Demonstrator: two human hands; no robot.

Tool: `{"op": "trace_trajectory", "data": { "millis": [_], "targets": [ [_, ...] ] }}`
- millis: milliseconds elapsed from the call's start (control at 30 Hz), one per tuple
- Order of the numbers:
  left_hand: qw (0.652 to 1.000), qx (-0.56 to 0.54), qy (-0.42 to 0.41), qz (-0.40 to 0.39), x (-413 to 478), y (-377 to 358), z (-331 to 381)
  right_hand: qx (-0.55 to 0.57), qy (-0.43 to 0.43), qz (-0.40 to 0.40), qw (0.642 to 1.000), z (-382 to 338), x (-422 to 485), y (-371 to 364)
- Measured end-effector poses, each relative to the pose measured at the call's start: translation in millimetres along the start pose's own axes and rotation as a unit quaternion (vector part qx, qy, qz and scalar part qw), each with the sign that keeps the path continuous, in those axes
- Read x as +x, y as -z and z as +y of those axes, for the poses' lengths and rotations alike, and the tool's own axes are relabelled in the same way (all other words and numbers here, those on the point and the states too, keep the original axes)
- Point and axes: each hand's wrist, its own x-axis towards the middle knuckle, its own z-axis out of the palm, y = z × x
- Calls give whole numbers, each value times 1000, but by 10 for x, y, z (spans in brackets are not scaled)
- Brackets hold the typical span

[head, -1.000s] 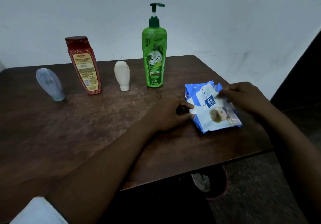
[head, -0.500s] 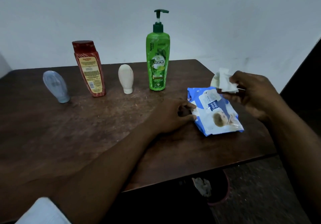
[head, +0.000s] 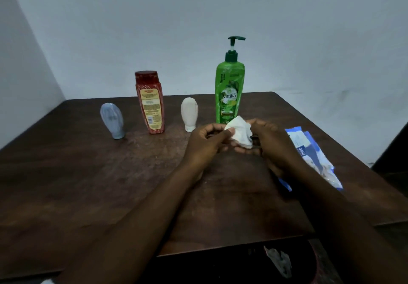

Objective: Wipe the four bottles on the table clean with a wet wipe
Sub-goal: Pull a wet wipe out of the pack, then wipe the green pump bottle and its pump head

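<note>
A row of bottles stands at the back of the dark wooden table: a pale blue tube on its cap, a red bottle, a small cream tube on its cap, and a tall green pump bottle. A crumpled white wet wipe is held above the table's middle, in front of the green bottle. My left hand pinches its left edge and my right hand holds its right side. Both hands are apart from the bottles.
The blue and white wet wipe pack lies on the table to the right, partly behind my right forearm. A bin with crumpled paper stands on the floor under the table's near edge. White walls close in the back and left.
My right hand pulled a wipe out of the pack and brought it left. My left hand left the pack and took hold of the wipe. The view shifted right.
</note>
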Motion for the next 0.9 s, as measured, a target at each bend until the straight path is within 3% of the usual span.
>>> {"op": "trace_trajectory", "data": {
  "millis": [100, 300, 467, 800, 900],
  "targets": [
    [1000, 14, 5, 19, 59, 188, 37, 61, -45, -27, 997, 31, 58, -159],
    [996, 90, -24, -6, 76, 426, 167, 35, -45, -48, 997, 163, 169, -338],
    [994, 99, -38, 2, 116, 488, 222, 102, -44, -67, 992, 242, 168, -334],
    [942, 244, -222, 59, 831, 99, 927, 118, -57, -4, 991, 263, 183, -254],
    [930, 279, -234, 56, 1115, -86, 1059, 105, -52, 0, 993, 251, 180, -226]
  ]
}}
